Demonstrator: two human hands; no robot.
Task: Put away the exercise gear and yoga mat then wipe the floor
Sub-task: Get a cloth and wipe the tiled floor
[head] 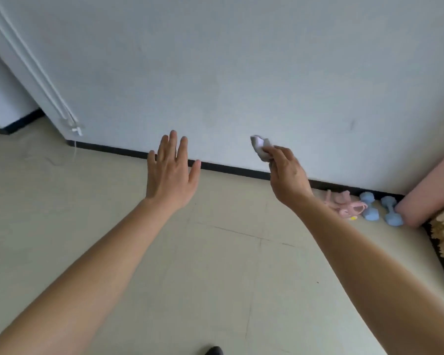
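The pale tiled floor [113,239] runs open between both arms out to the black baseboard [228,169], where it meets a grey-white wall [241,73]. A wall corner with white cords [72,124] juts in at the left. Toward the floor's far right corner, along the baseboard, lie pink bands [341,204], then two blue dumbbells [368,206] side by side. Just beside them is a rolled pink mat [431,190], its long axis running from the dumbbells up toward the right edge. The left hand [169,172] is spread flat with straight fingers, holding nothing. The right hand [289,175] pinches a small crumpled cloth [260,148], raised before the wall.
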